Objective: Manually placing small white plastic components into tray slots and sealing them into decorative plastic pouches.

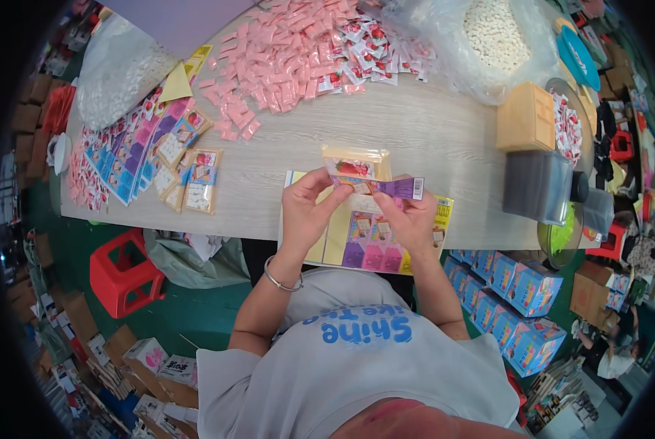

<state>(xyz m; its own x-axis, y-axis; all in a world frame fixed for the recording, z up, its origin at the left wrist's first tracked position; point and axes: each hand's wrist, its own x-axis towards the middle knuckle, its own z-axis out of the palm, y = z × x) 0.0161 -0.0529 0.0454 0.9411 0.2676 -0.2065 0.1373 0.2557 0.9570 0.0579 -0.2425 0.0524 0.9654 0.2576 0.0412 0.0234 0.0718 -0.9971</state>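
Closest up, both hands are pinched on one small clear packet (362,178) with a purple card header, held just over the table's near edge. Left hand (307,208) fingers grip its left end, right hand (412,219) fingers clamp the purple strip on the right. Under them sits a stack of yellow and purple printed cards (371,245) right at that edge. Farther back, a pile of pink sachets (283,55) covers the wooden table (444,139) near its far edge, and filled packets (196,179) lie toward the left end.

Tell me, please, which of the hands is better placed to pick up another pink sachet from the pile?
Probably the left hand: the pink sachet pile lies up-left, nearer it, while the right hand pinches the purple card.
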